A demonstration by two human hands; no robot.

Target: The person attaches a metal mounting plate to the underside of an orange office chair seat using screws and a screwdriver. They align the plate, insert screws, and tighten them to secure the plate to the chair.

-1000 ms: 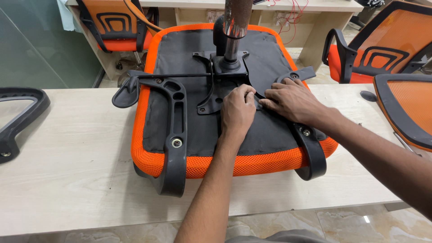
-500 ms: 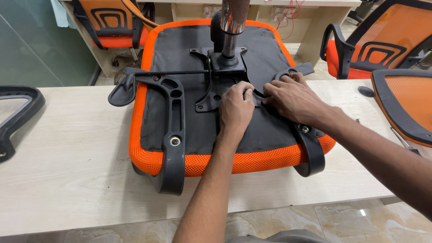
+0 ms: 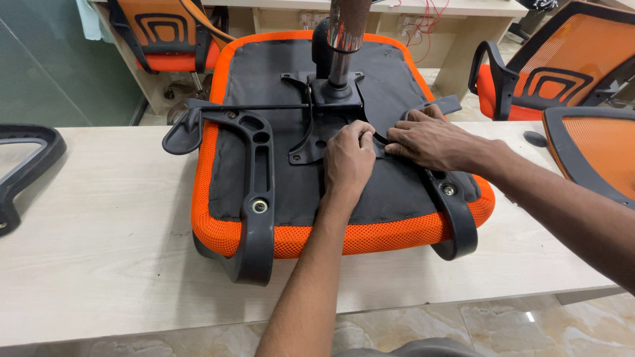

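One orange mesh chair seat (image 3: 344,235) lies upside down on a pale wooden table (image 3: 99,264), its black fabric underside facing up; two black armrest brackets are bolted to it, the left bracket (image 3: 254,198) near the seat's left edge and the right bracket (image 3: 456,218) along its right edge. One black metal mounting plate (image 3: 317,125) sits at the centre, with one chrome gas-lift column (image 3: 340,46) rising from it. The left hand (image 3: 348,162) rests on the underside just beside the plate, fingers curled and pressed together on the fabric; the right hand (image 3: 430,140) lies flat, fingertips touching the left, fingers close together. Two orange chairs stand behind the table, one far left (image 3: 165,33), one far right (image 3: 549,73); one separate orange backrest (image 3: 595,152) leans at the right edge.
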